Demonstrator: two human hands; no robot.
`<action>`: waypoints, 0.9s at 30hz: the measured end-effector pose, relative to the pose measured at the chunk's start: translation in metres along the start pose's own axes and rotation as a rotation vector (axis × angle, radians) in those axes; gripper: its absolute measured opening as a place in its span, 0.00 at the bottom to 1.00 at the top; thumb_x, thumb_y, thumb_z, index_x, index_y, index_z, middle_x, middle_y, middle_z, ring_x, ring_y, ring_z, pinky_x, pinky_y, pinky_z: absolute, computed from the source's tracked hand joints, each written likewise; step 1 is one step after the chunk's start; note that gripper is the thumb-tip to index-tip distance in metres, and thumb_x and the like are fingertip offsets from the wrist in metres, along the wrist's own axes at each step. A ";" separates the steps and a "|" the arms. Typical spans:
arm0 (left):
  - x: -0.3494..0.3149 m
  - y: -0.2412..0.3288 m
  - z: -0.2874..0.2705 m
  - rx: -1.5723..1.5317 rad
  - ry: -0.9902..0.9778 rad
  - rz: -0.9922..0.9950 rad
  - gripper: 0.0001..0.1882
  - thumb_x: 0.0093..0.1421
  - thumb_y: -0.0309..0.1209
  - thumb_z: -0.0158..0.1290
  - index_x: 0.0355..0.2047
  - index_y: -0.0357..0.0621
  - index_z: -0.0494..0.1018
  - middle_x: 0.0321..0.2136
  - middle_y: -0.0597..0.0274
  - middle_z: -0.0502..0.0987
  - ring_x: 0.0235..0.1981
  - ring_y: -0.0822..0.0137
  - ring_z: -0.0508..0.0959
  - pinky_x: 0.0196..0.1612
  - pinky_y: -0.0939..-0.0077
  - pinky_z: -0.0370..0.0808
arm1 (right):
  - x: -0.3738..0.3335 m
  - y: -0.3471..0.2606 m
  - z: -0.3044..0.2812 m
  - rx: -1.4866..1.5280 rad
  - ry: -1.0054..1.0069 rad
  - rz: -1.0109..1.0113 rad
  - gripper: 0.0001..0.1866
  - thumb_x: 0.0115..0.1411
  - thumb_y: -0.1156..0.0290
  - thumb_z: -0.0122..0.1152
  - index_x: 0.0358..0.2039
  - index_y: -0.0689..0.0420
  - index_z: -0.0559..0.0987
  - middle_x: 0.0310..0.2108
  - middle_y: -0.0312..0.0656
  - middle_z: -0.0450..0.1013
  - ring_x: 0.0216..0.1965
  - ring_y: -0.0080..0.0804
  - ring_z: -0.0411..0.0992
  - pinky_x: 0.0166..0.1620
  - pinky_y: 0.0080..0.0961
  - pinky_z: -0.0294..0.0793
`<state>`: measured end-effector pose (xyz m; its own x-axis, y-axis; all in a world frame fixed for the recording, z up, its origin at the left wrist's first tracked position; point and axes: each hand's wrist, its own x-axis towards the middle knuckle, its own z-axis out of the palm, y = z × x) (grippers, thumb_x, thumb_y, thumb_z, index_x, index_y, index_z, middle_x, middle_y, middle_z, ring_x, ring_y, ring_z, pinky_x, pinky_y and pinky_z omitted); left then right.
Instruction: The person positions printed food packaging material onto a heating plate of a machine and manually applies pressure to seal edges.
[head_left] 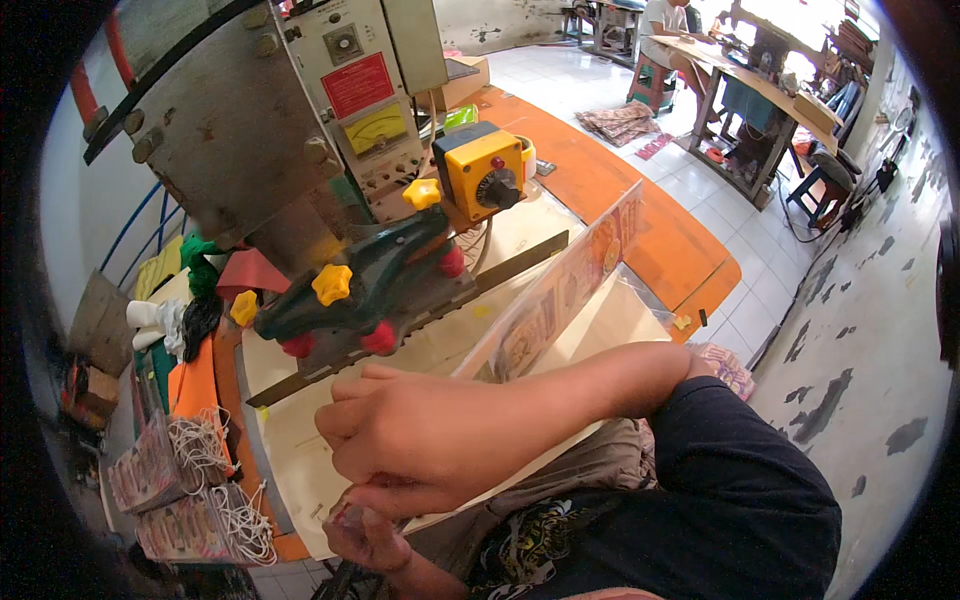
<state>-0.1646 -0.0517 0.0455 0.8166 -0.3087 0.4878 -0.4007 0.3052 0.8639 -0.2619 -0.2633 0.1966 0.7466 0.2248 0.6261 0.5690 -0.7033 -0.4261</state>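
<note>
My right hand [395, 432] is curled, with its knuckles up, above the near left part of the pale work board [295, 465]. Just below it my left hand [367, 537] has its fingers bent up against the right one. What the two hands pinch between them is hidden. Behind my right forearm a clear plastic sheet with a brown and purple print [560, 300] stands tilted on the board; its lower part is covered by the forearm. Beyond the hands is a press head [375, 275] with yellow star knobs and red round feet, above a long metal bar [310, 382].
A yellow control box [480, 170] sits beside the grey machine cabinet [360, 85]. An orange table [690, 255] extends to the right. Bundles of printed plastic pieces with white cords [190, 510] lie at the left. Far back, a person [665, 25] sits at another workbench [765, 85].
</note>
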 end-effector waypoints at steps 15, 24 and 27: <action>-0.002 -0.011 0.001 0.116 -0.092 0.090 0.21 0.64 0.41 0.56 0.47 0.34 0.74 0.41 0.55 0.79 0.40 0.68 0.79 0.40 0.70 0.78 | -0.003 -0.015 0.025 0.011 0.227 0.050 0.11 0.51 0.63 0.62 0.23 0.58 0.77 0.31 0.45 0.70 0.39 0.47 0.71 0.44 0.45 0.67; 0.000 -0.018 -0.006 0.054 -0.080 0.057 0.20 0.63 0.40 0.57 0.45 0.32 0.75 0.40 0.52 0.79 0.40 0.65 0.79 0.40 0.66 0.78 | 0.002 0.002 0.004 0.485 0.057 0.006 0.15 0.60 0.64 0.57 0.22 0.59 0.70 0.26 0.48 0.64 0.32 0.50 0.67 0.38 0.44 0.64; 0.001 -0.019 -0.007 0.039 -0.077 0.049 0.20 0.63 0.39 0.57 0.44 0.32 0.75 0.40 0.51 0.79 0.40 0.64 0.80 0.40 0.65 0.78 | 0.005 0.001 0.008 0.426 0.165 -0.111 0.16 0.62 0.63 0.58 0.24 0.61 0.70 0.22 0.49 0.63 0.28 0.53 0.66 0.34 0.43 0.64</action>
<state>-0.1530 -0.0516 0.0288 0.7616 -0.3631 0.5367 -0.4565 0.2872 0.8421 -0.2553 -0.2580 0.1941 0.6282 0.1488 0.7637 0.7588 -0.3340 -0.5591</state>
